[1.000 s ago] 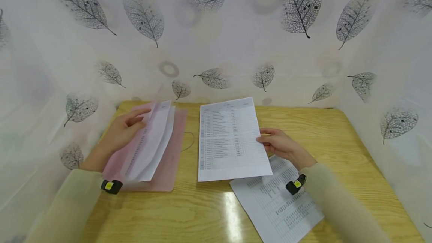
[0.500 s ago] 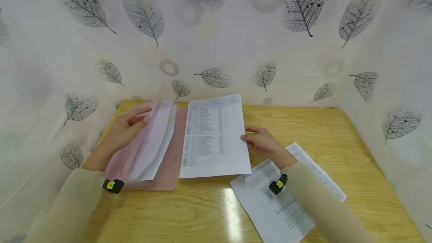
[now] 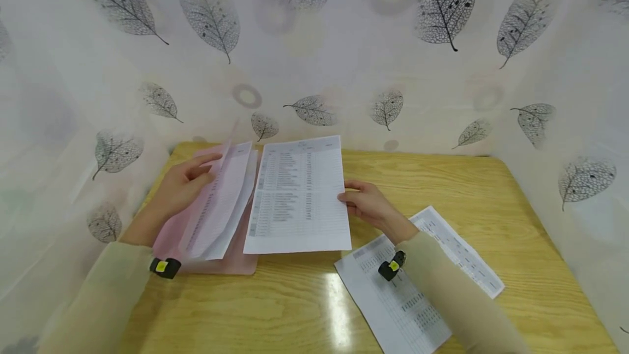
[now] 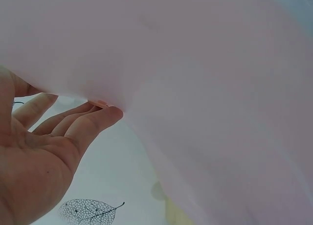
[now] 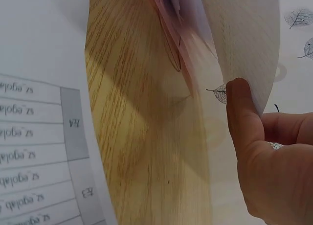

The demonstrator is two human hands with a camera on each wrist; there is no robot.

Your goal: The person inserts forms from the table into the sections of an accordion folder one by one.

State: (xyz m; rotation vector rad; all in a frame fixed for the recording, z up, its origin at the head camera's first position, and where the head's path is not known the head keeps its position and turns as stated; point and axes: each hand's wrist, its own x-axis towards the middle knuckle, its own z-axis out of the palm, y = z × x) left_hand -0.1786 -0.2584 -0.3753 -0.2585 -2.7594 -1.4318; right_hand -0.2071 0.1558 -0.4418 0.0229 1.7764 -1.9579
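My left hand (image 3: 182, 187) pinches the raised cover of a pink translucent folder (image 3: 248, 264) at the table's left side. In the left wrist view the pink cover (image 4: 205, 88) fills most of the picture, its edge between thumb and fingers. White printed sheets (image 3: 233, 179) stand tilted inside the folder. My right hand (image 3: 371, 204) pinches the right edge of a printed sheet of paper (image 3: 297, 201), which overlaps the folder's right part in the head view. The right wrist view shows that sheet (image 5: 244, 44) bending between thumb and fingers.
On the wooden table (image 3: 275, 310), two printed papers lie at the right: a near sheet (image 3: 393, 299) and a farther one (image 3: 462, 247), partly under my right forearm. A leaf-patterned curtain (image 3: 344, 59) surrounds the table's back and sides.
My right hand has carried its sheet left, from the middle of the table to over the folder's right edge. The far loose paper has come into view. My left hand has stayed put.
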